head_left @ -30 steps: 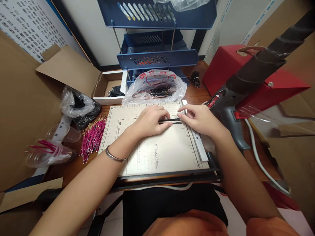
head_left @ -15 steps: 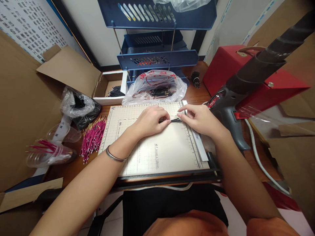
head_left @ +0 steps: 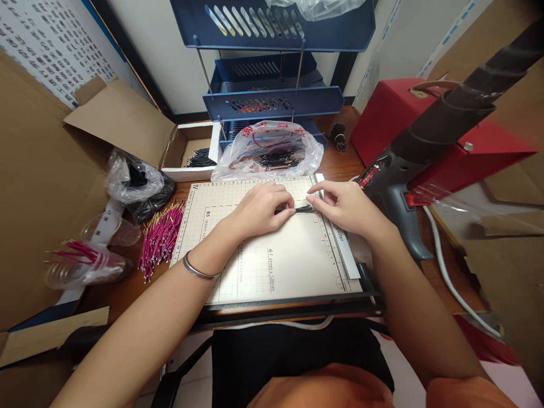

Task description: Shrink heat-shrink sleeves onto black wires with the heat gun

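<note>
A small bunch of thin black wires (head_left: 303, 209) lies across the cream, grid-printed board of a paper cutter (head_left: 297, 255). My left hand (head_left: 266, 208) has its thumb and fingers closed around the left end of the bunch. At the right end is my right hand (head_left: 346, 205), its thumb and fingers bent around the wires beside the cutter's white edge strip (head_left: 346, 249). The wire ends under that thumb are hidden. Both hands rest low over the upper part of the board.
Left of the board lie a pile of magenta wires (head_left: 161, 241) and a plastic cup (head_left: 96, 266) with more. Behind are a plastic bag (head_left: 308, 153) of black wires, a carton (head_left: 191, 171) and blue trays (head_left: 272, 105). A heat gun (head_left: 408, 198) and red case (head_left: 382, 113) stand right.
Both hands stay in nearly the same place with the black wires between them. Only a very slight shift of the view shows.
</note>
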A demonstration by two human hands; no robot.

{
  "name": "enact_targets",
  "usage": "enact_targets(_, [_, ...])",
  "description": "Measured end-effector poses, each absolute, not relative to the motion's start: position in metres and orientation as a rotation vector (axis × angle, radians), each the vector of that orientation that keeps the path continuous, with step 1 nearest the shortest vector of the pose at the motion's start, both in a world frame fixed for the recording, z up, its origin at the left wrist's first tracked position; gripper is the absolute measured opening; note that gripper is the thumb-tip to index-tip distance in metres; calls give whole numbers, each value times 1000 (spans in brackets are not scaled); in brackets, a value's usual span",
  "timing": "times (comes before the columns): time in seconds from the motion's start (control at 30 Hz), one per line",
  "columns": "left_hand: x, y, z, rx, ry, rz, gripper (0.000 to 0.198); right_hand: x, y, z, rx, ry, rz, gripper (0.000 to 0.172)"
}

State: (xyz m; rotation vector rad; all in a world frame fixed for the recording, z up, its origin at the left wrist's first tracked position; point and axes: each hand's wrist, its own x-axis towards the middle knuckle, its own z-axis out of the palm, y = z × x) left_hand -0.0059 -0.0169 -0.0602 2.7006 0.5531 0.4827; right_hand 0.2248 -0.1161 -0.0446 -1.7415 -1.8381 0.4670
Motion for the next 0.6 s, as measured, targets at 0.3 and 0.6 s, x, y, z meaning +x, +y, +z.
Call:
enact_targets(0.3, [-6,-16,-62,2675,494,503,18,224,-116,-45,-1759,-1842,464,31])
enact_targets(0.6, [-7,-17,-60,2681,487,492,18,225,-116,-46,-1748,-1841,453,33])
